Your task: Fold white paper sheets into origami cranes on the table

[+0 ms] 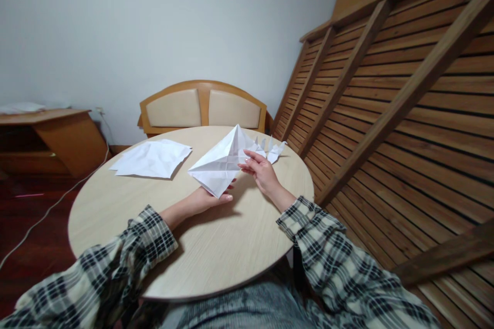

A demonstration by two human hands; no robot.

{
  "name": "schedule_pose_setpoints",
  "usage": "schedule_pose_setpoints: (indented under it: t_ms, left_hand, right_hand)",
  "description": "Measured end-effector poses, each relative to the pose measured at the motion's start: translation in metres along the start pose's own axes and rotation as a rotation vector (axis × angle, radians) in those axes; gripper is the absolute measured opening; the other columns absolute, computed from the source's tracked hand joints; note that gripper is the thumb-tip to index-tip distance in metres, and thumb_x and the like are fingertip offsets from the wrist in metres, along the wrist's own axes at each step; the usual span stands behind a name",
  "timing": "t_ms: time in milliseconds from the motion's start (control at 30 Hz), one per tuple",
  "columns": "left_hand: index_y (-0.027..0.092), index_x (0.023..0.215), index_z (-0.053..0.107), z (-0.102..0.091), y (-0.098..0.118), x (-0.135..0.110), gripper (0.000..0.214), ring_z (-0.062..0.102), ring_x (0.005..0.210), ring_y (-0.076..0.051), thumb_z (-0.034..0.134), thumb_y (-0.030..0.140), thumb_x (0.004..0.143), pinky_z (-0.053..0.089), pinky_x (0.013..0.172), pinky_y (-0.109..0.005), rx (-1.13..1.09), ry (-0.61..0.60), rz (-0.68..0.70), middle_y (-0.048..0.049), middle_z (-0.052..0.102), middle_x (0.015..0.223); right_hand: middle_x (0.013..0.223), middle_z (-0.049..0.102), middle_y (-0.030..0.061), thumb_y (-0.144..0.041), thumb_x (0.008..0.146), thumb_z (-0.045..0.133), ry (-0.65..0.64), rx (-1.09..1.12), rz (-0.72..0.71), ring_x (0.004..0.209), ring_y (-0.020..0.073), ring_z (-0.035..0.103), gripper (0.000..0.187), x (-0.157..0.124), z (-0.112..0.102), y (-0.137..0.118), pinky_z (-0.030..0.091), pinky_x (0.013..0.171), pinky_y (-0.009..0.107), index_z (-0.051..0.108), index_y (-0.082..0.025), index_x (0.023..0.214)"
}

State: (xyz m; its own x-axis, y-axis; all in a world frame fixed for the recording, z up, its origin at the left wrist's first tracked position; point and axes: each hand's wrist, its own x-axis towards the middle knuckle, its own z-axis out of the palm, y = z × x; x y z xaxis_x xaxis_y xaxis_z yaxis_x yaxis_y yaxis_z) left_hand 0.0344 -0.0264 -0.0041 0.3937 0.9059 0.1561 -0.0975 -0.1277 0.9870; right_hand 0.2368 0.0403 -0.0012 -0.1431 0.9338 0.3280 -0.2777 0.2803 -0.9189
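Observation:
A white sheet of paper point(216, 163), creased with crossing fold lines, is held raised and tilted above the round table. My right hand point(261, 170) pinches its right side between thumb and fingers. Under the lower corner of the sheet lies my left hand point(206, 200), its thumb stretched out apart from the fingers. The sheet covers part of those fingers. Behind my right hand, folded white paper cranes point(276, 151) stand on the table, partly hidden by the sheet and the hand.
Several white paper sheets point(152, 158) lie on the left of the round wooden table point(208, 252). A padded headboard point(200, 105) stands behind it. Wooden slats point(386, 113) lean along the right. A cabinet point(54, 139) and a white cable point(57, 203) are at the left.

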Motion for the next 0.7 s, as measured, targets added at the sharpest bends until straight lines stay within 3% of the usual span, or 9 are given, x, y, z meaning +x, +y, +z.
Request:
schedule_pose_setpoints:
  t_ms: [133, 267, 367, 533, 700]
  left_hand:
    - [0.016, 0.103, 0.073, 0.001, 0.007, 0.000, 0.027, 0.066, 0.101, -0.028, 0.075, 0.025, 0.077, 0.050, 0.089, -0.037, -0.107, 0.120, 0.023, -0.0181, 0.069, 0.116]
    - [0.014, 0.095, 0.073, -0.007, 0.005, 0.004, 0.027, 0.067, 0.095, -0.025, 0.063, 0.037, 0.087, 0.048, 0.093, -0.038, -0.169, 0.227, -0.009, -0.0159, 0.073, 0.106]
    - [0.014, 0.085, 0.072, -0.010, -0.002, 0.010, 0.025, 0.067, 0.093, -0.026, 0.064, 0.038, 0.086, 0.048, 0.093, -0.041, -0.224, 0.294, -0.039, -0.0137, 0.075, 0.092]
    - [0.014, 0.089, 0.070, -0.012, -0.008, 0.015, 0.022, 0.068, 0.093, -0.025, 0.069, 0.034, 0.082, 0.050, 0.091, -0.039, -0.285, 0.391, -0.056, -0.0131, 0.075, 0.097]
    - [0.015, 0.085, 0.067, -0.019, -0.002, 0.016, 0.015, 0.067, 0.088, -0.023, 0.071, 0.028, 0.078, 0.054, 0.081, -0.034, -0.345, 0.511, -0.016, -0.0102, 0.074, 0.092]
  right_hand:
    - [0.076, 0.066, -0.0003, -0.034, 0.079, 0.068, -0.045, -0.164, -0.021, 0.051, 0.0091, 0.057, 0.038, -0.002, 0.002, 0.001, 0.048, 0.049, 0.024, 0.067, -0.021, 0.115]
    - [0.076, 0.064, -0.0009, -0.033, 0.080, 0.067, -0.060, -0.223, -0.059, 0.045, 0.0067, 0.049, 0.033, -0.004, 0.006, 0.003, 0.045, 0.045, 0.023, 0.068, -0.020, 0.111]
    - [0.080, 0.066, 0.0005, -0.033, 0.081, 0.067, -0.090, -0.253, -0.079, 0.046, 0.0068, 0.051, 0.030, -0.007, 0.010, 0.005, 0.047, 0.046, 0.024, 0.069, -0.019, 0.108]
    - [0.092, 0.070, 0.0043, -0.031, 0.084, 0.064, -0.203, -0.314, -0.086, 0.049, 0.0068, 0.057, 0.027, -0.015, 0.018, 0.007, 0.051, 0.050, 0.024, 0.070, -0.018, 0.107]
    - [0.119, 0.067, 0.0082, -0.027, 0.084, 0.062, -0.308, -0.359, -0.123, 0.053, 0.0058, 0.059, 0.041, -0.021, 0.018, 0.006, 0.056, 0.052, 0.024, 0.063, -0.022, 0.125]
